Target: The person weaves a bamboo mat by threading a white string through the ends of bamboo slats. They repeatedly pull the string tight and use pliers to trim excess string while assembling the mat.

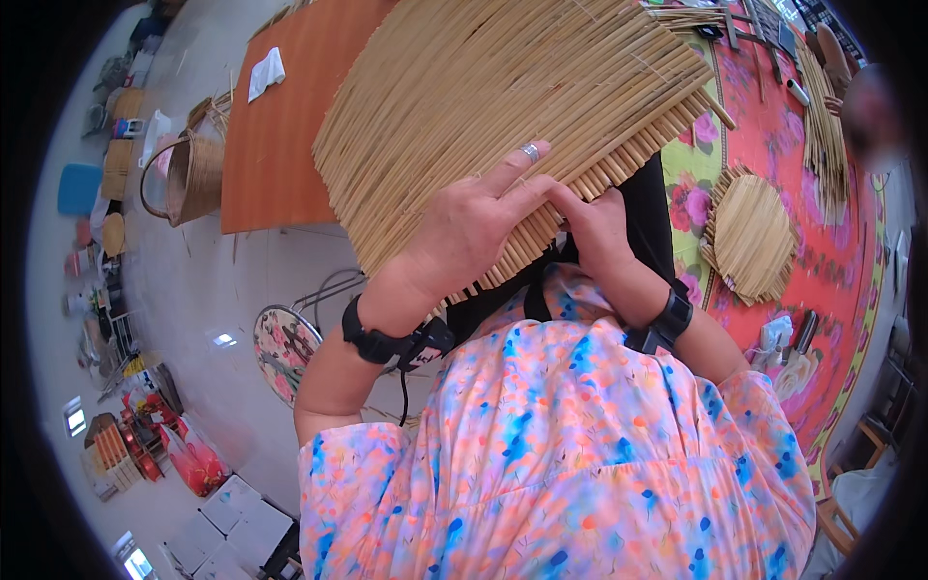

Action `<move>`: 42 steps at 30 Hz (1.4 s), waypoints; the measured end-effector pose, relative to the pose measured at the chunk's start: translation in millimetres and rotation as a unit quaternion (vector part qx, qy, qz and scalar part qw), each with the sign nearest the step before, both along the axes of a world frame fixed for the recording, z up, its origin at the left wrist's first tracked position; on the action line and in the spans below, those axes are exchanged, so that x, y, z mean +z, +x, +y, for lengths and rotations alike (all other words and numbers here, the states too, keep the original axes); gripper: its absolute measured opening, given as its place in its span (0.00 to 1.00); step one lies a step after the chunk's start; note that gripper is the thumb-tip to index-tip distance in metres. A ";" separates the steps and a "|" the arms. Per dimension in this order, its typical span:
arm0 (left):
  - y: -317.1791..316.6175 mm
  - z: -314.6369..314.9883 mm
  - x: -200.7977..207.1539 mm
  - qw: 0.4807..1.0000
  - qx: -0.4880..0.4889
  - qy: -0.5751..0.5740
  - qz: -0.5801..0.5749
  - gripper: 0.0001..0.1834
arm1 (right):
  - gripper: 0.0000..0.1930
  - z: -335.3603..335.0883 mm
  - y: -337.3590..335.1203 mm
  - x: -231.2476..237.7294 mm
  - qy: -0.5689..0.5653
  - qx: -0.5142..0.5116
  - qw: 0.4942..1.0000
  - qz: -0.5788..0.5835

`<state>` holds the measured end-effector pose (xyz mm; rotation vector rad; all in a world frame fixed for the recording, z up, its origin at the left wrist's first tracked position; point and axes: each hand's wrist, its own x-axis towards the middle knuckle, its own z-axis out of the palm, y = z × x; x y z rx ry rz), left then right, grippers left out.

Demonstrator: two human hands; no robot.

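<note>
A large mat of straw-coloured reeds (503, 106), laid side by side and bound with thin thread, leans over my lap and the table edge. My left hand (474, 217), with a silver ring, lies over its near edge, fingers bent and thumb hidden from sight. My right hand (601, 227) holds the same edge from below, its thumb up against the left fingertips. Any small thing pinched between the two hands is too hidden to make out. Uneven reed ends stick out along this edge. Black bands circle both wrists.
An orange-brown table (280, 145) bears a white cloth (266, 73). Left of it stands a wicker basket (193, 179). On the right, a flowered red cloth (822, 319) carries a smaller oval reed mat (752, 237) and a reed bundle (822, 145). A round flowered stool (287, 353) stands near my left arm.
</note>
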<state>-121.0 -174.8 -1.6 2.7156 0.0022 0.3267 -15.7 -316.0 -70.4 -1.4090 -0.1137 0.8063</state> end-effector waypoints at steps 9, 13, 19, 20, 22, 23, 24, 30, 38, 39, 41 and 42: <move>8.3 7.7 -5.7 0.999 0.000 -0.003 0.051 0.06 | 0.18 0.7 0.7 1.7 0.014 0.003 1.000 0.025; 14.8 21.1 10.0 0.997 0.020 0.074 0.000 0.07 | 0.19 2.4 0.0 -6.2 0.045 -0.012 0.999 0.011; 19.5 72.3 43.5 0.949 0.233 0.177 -0.118 0.08 | 0.21 1.2 1.2 -15.2 0.054 -0.011 0.998 -0.014; 19.8 70.4 42.7 0.936 0.218 0.239 -0.139 0.09 | 0.21 1.0 1.3 -16.1 0.050 -0.009 0.998 -0.020; 21.7 60.1 40.2 0.897 0.185 0.360 -0.179 0.12 | 0.21 0.6 1.5 -15.9 0.052 -0.008 0.998 -0.020; 16.0 48.5 37.2 0.948 0.128 0.266 -0.117 0.14 | 0.21 0.5 1.1 -15.4 0.052 -0.006 0.998 -0.020; 9.4 34.1 32.1 0.982 0.069 0.168 -0.052 0.15 | 0.21 1.0 0.6 -14.5 0.059 -0.010 0.998 -0.020; 2.4 1.5 -11.8 0.997 0.022 0.028 0.072 0.11 | 0.21 2.2 0.0 -13.6 0.066 -0.008 0.997 -0.026; 1.9 5.7 6.6 0.967 0.094 -0.197 0.132 0.06 | 0.20 2.5 -0.7 -12.1 0.059 -0.015 0.997 -0.041; 0.3 10.1 9.6 0.965 0.072 -0.191 0.161 0.06 | 0.20 2.3 -0.6 -12.7 0.056 -0.013 0.997 -0.045; -3.7 21.3 15.9 0.959 0.031 -0.180 0.218 0.05 | 0.20 2.6 0.1 -13.9 0.050 -0.006 0.997 -0.053; -1.8 25.2 23.7 0.932 0.028 -0.219 0.289 0.06 | 0.20 2.6 -0.4 -13.6 0.052 -0.011 0.997 -0.050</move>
